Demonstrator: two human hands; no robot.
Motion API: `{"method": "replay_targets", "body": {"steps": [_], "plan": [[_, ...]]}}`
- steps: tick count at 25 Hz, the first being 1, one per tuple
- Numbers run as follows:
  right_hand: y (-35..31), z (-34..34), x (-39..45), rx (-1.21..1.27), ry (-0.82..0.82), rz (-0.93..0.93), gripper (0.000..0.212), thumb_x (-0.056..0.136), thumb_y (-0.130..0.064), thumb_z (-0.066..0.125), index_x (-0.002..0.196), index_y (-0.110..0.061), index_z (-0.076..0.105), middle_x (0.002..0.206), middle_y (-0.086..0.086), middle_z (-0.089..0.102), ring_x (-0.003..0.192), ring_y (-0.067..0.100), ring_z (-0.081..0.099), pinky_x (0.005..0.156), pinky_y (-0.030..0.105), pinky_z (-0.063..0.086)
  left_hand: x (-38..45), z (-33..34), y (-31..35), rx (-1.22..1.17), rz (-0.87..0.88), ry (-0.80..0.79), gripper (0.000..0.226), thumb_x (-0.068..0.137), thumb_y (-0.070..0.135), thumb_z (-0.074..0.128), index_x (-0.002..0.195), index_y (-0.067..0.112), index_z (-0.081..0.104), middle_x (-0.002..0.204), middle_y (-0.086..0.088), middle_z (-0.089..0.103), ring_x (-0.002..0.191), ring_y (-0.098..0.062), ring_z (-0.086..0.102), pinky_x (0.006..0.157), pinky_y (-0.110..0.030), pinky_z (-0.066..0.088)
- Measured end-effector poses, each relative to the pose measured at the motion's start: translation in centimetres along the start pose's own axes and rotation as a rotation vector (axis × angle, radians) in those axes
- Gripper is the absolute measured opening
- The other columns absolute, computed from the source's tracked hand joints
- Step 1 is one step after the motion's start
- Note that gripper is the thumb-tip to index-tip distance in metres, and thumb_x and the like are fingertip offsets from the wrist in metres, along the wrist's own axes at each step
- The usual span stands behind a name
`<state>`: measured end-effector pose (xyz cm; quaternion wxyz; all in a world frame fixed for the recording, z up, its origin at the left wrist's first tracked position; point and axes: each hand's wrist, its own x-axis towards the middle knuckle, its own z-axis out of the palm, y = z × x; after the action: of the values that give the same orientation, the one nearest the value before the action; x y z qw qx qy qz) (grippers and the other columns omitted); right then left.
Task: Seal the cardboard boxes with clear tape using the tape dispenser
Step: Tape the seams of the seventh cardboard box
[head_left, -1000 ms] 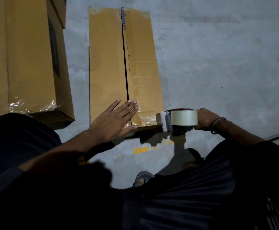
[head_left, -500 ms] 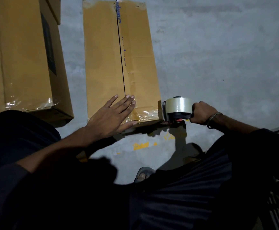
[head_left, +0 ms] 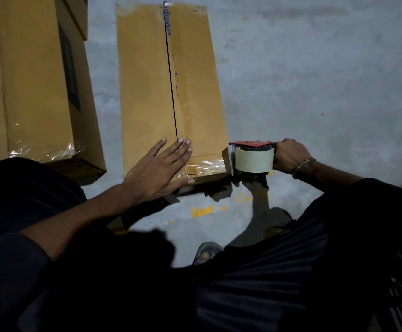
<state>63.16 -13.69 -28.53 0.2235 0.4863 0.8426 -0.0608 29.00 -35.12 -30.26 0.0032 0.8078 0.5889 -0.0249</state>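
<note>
A long cardboard box [head_left: 147, 80] lies on the concrete floor, its two top flaps meeting at a dark centre seam. Clear tape [head_left: 204, 166] crosses its near edge, wrinkled and shiny. My left hand [head_left: 157, 168] presses flat on the near end of the box, fingers straight across the seam. My right hand [head_left: 291, 155] grips the handle of a red tape dispenser [head_left: 252, 159] loaded with a roll of clear tape. The dispenser's front sits against the box's near right corner.
A larger cardboard box [head_left: 32, 80] with clear tape on its near edge stands to the left, a smaller one behind it. Grey concrete floor [head_left: 315, 68] spreads to the right. Yellow paint marks [head_left: 202, 209] and my sandalled foot [head_left: 207, 252] are below the box.
My right hand has tipped the dispenser so its red side plate shows on top, staying by the box's near right corner. My left hand stays flat on the box.
</note>
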Motion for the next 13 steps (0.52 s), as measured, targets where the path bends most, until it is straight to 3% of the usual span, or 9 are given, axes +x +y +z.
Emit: {"method": "replay_targets", "body": {"steps": [5,7,9,11,13], "plan": [[-0.7,0.6,0.2,0.157,-0.220,0.029,0.038,0.070,-0.051,0.066,0.078,-0.014,0.062,0.083,0.018,0.069,0.087,0.041,0.064,0.064,0.037,0.047,0.1,0.2,-0.3,0.034,0.010,-0.007,0.084,0.108,0.069,0.020,0.165,0.008,0.026,0.174,-0.011,0.017,0.162,-0.023,0.012,0.130,-0.051,0.013],[-0.9,0.3,0.4,0.198,-0.326,0.049,0.030,0.072,-0.038,0.070,0.072,-0.008,0.066,0.060,0.005,0.066,0.077,0.034,0.067,0.062,0.034,0.050,0.5,0.1,-0.3,0.020,0.012,0.005,0.083,0.108,0.068,0.018,0.164,0.007,0.027,0.173,-0.012,0.019,0.162,-0.024,0.013,0.130,-0.052,0.013],[-0.8,0.4,0.3,0.222,-0.423,0.066,0.030,0.065,-0.037,0.069,0.064,-0.008,0.072,0.040,-0.006,0.058,0.061,0.022,0.065,0.055,0.027,0.048,0.2,0.2,-0.1,0.006,0.013,-0.009,0.083,0.109,0.067,0.018,0.164,0.006,0.027,0.173,-0.013,0.019,0.162,-0.024,0.014,0.129,-0.053,0.015],[-1.0,0.6,0.6,0.195,-0.422,0.068,0.030,0.072,-0.040,0.073,0.068,-0.010,0.069,0.053,-0.002,0.066,0.061,0.020,0.065,0.053,0.027,0.050,0.3,0.3,-0.3,0.032,0.012,0.000,0.083,0.108,0.067,0.019,0.164,0.007,0.027,0.174,-0.012,0.018,0.162,-0.024,0.014,0.129,-0.053,0.015],[-1.0,1.6,0.8,-0.001,-0.330,0.037,0.041,0.081,-0.048,0.072,0.092,-0.009,0.067,0.094,0.015,0.072,0.086,0.031,0.071,0.065,0.033,0.050,0.2,-0.1,-0.3,-0.005,0.006,-0.007,0.082,0.108,0.067,0.021,0.164,0.008,0.028,0.174,-0.011,0.019,0.162,-0.023,0.015,0.129,-0.052,0.015]]}}
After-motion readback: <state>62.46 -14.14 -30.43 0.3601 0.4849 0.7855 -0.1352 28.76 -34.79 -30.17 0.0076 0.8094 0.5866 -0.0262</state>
